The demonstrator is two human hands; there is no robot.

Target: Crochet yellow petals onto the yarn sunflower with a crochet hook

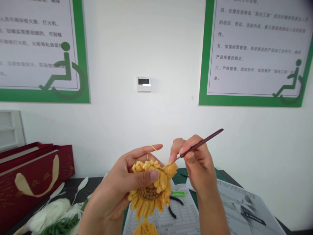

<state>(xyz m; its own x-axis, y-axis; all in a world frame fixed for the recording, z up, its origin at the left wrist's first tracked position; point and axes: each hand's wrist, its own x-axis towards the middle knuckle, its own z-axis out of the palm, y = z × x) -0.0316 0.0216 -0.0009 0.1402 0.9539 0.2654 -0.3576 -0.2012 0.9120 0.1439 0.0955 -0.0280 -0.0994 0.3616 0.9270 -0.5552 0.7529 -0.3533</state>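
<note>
My left hand (132,176) grips a crocheted sunflower (160,186) with yellow petals and a brown centre, its thumb pressed across the front. A strand of yellow yarn (160,152) runs over the raised left index finger to the flower's upper right edge. In my right hand (198,163) is a crochet hook (202,142) with a dark brown handle, held like a pen. Its thin metal tip meets the top right petal, where the very end is hidden. Below the flower lies a ball of yellow yarn (146,228), partly cut off by the frame.
Printed sheets (182,212) lie on a green cutting mat (221,177), with black-handled pliers (174,209) and a bright green clip-like tool (178,193). At left stand dark red gift bags (49,169), near white yarn (50,213) and green yarn (61,226). A white wall rises behind.
</note>
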